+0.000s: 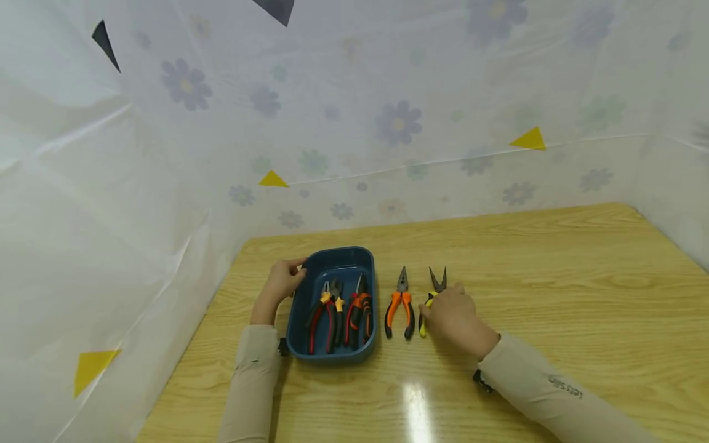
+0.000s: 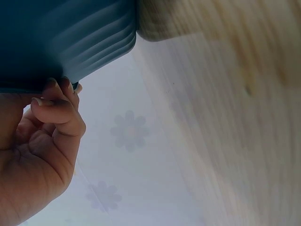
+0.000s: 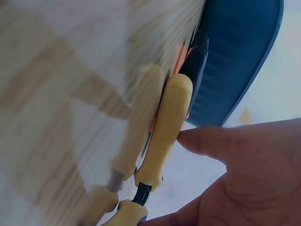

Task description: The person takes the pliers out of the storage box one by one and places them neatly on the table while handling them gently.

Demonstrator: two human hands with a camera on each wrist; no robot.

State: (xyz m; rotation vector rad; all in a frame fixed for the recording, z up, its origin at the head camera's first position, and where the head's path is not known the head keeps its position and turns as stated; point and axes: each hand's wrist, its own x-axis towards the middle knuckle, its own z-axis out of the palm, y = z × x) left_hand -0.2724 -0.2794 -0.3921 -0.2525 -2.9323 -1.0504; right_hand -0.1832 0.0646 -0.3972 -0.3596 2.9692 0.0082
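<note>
My left hand (image 1: pixel 284 284) holds the far left rim of a dark blue plastic box (image 1: pixel 292 335); in the left wrist view its fingertips pinch the box's edge. Inside lie several pliers with red, black and orange handles, among them a red-and-black pair (image 1: pixel 316 326). Right of the box, orange-handled needle-nose pliers (image 1: pixel 403 301) lie on the table, jaws pointing away. Farther right, my right hand (image 1: pixel 455 317) is over yellow-handled needle-nose pliers (image 3: pixel 164 127). Its thumb touches one handle and a finger reaches the other; the palm hides part of them in the head view.
The wood-grain table (image 1: pixel 554 295) runs beneath everything. A flower-patterned plastic sheet (image 1: pixel 354 123) hangs behind and along the sides, with yellow triangles (image 1: pixel 530 139) stuck on it. Light glares off the table front (image 1: pixel 416 412).
</note>
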